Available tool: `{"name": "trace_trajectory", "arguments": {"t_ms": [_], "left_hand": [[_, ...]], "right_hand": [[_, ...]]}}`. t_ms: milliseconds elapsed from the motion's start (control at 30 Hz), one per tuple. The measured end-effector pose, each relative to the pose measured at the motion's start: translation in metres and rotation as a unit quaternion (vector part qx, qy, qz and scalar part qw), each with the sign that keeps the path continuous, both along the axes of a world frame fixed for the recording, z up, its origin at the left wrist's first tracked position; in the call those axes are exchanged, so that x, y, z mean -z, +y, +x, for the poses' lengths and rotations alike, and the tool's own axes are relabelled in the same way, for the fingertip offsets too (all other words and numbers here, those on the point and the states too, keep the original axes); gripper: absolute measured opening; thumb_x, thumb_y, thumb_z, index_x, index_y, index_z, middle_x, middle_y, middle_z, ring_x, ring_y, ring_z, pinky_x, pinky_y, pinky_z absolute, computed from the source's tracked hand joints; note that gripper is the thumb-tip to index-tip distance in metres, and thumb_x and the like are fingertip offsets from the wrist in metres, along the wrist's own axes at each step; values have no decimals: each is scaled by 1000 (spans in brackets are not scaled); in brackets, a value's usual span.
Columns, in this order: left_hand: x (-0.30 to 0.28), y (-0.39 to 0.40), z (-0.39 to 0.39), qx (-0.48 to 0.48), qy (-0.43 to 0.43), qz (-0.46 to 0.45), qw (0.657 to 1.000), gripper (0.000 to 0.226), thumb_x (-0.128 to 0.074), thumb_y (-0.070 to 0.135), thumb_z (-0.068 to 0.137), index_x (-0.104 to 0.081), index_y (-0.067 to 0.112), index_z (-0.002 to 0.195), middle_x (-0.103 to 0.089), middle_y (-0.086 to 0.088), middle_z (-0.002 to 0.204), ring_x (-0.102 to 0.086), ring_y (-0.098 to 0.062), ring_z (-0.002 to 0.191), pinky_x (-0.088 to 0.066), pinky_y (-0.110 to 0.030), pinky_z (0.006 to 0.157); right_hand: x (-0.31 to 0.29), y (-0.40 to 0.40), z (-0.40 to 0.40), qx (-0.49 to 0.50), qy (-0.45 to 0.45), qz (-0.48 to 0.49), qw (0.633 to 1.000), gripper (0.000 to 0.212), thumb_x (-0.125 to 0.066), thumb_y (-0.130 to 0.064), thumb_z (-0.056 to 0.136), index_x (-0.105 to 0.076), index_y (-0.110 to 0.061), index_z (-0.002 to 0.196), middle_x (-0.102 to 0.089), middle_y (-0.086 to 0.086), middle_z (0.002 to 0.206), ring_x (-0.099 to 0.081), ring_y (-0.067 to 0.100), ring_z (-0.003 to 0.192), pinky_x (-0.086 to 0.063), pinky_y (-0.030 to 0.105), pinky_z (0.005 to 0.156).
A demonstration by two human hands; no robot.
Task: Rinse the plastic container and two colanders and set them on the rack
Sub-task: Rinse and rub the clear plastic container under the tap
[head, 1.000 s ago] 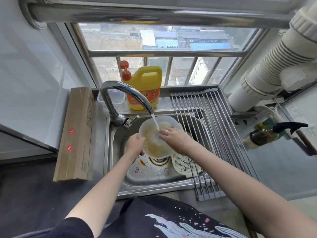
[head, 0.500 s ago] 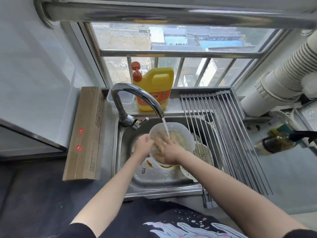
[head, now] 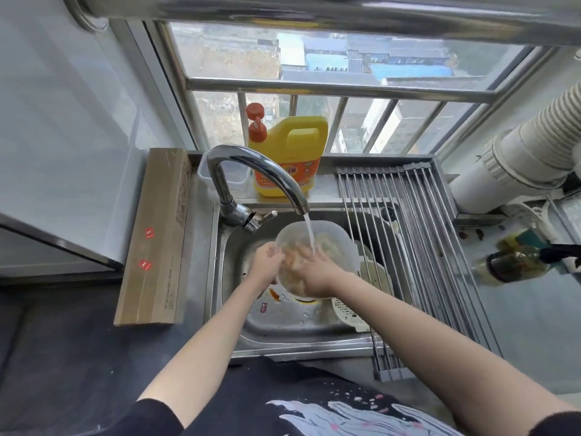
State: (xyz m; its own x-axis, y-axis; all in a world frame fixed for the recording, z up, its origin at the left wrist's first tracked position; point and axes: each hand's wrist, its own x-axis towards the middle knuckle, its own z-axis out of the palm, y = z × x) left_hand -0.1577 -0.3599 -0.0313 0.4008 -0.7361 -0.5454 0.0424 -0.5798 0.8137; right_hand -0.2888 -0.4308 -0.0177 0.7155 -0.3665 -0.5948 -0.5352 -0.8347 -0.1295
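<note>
Water from the tap (head: 257, 180) falls into the plastic container (head: 333, 247), held over the sink (head: 283, 332) so runoff drains. The left hand (head: 267, 262) grips its rim to steady it — the right hand (head: 314, 275), fingers spread, rubs inside (rack (head: 440, 262) bare).

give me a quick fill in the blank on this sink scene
1. Water from the faucet pours into the translucent ____.
2. The left hand grips the container's ____ edge.
3. The yellow detergent jug has an ____ pump.
4. The roll-up rack covers the sink's ____ side.

Missing: container; left; orange; right
</note>
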Motion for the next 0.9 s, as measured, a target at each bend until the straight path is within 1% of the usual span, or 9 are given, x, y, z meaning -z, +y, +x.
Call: {"name": "trace_trajectory", "arguments": {"t_ms": [167,267,367,500,633,700,767,833,900], "left_hand": [[2,0,2,1,-8,-12,1000,21,-48,0,85,-49,15,70,-45,0,66,-41,-16,55,-36,-23,41],[4,-1,3,-3,-28,-11,1000,18,-48,-2,84,-56,14,81,-52,0,71,-46,-14,56,-39,-23,45],[8,0,8,-13,-29,-4,999,14,-49,2,82,-57,14,80,-55,-3,71,-50,-18,60,-40,-26,50],[10,0,11,3,-78,2,997,5,-51,9,74,-50,12,78,-45,-7,73,-43,-18,69,-36,-34,63],[6,-2,12,-21,-47,-6,999,9,-49,1,80,-50,10,81,-43,-9,73,-43,-18,62,-37,-29,49],[7,-3,13,-18,-61,-9,998,9,-49,1,79,-46,10,76,-40,-6,69,-39,-17,63,-34,-30,53],[12,-1,15,-23,-56,-13,998,9,-50,2,79,-49,11,79,-43,-9,73,-42,-17,68,-37,-33,57],[14,-1,17,-31,-37,-8,999,10,-51,4,80,-54,11,86,-49,-10,79,-47,-20,70,-41,-33,54],[15,-3,17,-30,-41,-3,999,11,-51,10,75,-55,11,85,-50,-9,78,-47,-19,69,-40,-33,56]], "right_hand": [[-5,-13,-3,65,11,-24,998,62,-33,-19,100,-4,-25,154,-1,5,161,3,25,148,2,46,117],[-13,0,1,-19,40,54,998,56,-35,-23,101,-14,-20,153,-12,5,160,-7,25,147,-7,41,117],[-4,-15,-7,47,2,-14,999,68,-39,-19,99,1,-29,153,-2,3,161,-13,28,147,-15,40,117],[-8,-3,-1,1,57,92,994,57,-32,-37,102,-9,-30,153,2,-1,161,-5,29,147,-12,47,116],[-13,-10,0,100,22,-20,995,59,-32,-32,103,-4,-24,154,-5,10,161,-13,31,146,-19,44,115],[-15,-2,4,49,30,26,998,57,-28,-39,103,-8,-23,154,-6,12,160,-8,34,146,-10,47,116],[-20,-4,1,-5,38,86,996,51,-26,-41,103,-22,-26,151,-11,8,160,-16,28,146,-17,45,115],[-12,-16,-4,41,24,18,999,54,-27,-45,102,-22,-24,151,-15,10,159,-25,28,143,-34,46,110],[-12,-12,1,58,33,-27,997,61,-26,-50,100,-19,-19,152,-10,12,160,-21,33,144,-33,50,110]]}}
